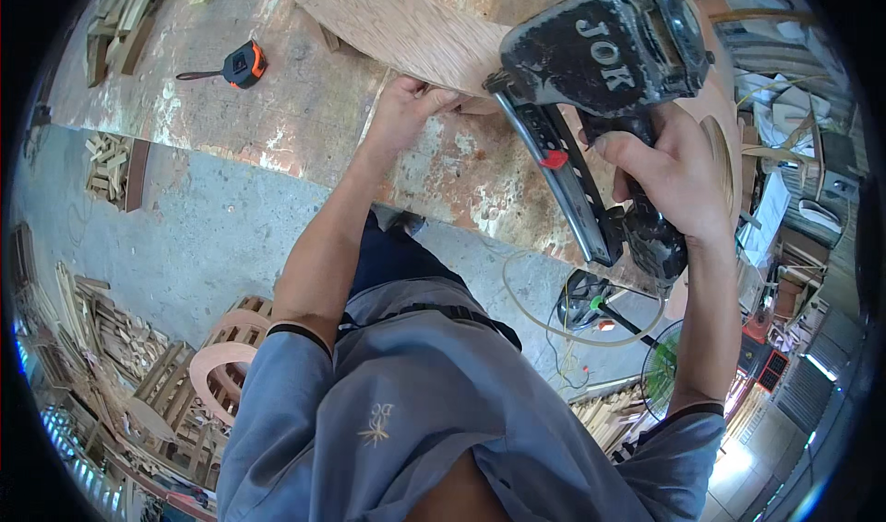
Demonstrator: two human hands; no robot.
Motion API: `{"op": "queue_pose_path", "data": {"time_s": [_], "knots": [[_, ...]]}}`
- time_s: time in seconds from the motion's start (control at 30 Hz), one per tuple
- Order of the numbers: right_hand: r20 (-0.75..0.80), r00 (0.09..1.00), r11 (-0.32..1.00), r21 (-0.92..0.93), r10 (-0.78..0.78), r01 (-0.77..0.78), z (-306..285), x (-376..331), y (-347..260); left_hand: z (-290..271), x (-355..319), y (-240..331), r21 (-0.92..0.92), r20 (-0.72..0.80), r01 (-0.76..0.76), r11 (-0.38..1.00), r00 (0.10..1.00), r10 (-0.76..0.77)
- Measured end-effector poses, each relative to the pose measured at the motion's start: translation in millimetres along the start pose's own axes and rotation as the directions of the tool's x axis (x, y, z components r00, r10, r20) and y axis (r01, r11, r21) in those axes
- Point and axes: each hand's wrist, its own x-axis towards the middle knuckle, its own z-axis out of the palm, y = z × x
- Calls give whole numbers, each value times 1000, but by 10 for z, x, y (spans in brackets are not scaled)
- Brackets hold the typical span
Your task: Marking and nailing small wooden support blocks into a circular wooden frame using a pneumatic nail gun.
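In my right hand (678, 176) is a black nail gun (581, 60), its handle wrapped by my fingers. Its nose touches or hovers just over the right end of a curved plywood piece (406, 24); I cannot tell which. A silver magazine with a red catch slants down from the nose toward me. My left hand (401, 116) grips the near edge of the plywood, a short way left of the nose, with its fingertips partly hidden under the edge. Beneath the plywood lies the worn, paint-spotted workbench (305, 107).
An orange and black tape measure (245, 64) lies on the bench at left. Wood strips (129, 14) are piled at its far left corner. An air hose (531, 314) loops below the bench's near edge, close to a fan (660, 370). Wooden rings (221, 374) stand at lower left.
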Motion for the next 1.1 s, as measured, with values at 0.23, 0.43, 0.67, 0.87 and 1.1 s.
{"op": "queue_pose_path", "data": {"time_s": [0.23,0.43,0.67,0.87,1.1], "knots": [[41,999,998,-61,-20,22,3,119,-38,-74,58,-98,10,31,-14,1000,999,14],[69,998,993,-114,0,7,4,164,-75,-115,97,-219,-27,35,-28,999,999,29],[82,997,989,-148,-10,22,14,217,-81,-117,87,-195,-29,65,-47,998,997,49],[87,996,982,-191,10,7,15,249,-117,-95,66,-178,-28,51,-39,999,998,40],[81,996,980,-200,41,-24,40,233,-330,-140,61,-143,-12,68,-35,999,997,36]]}}
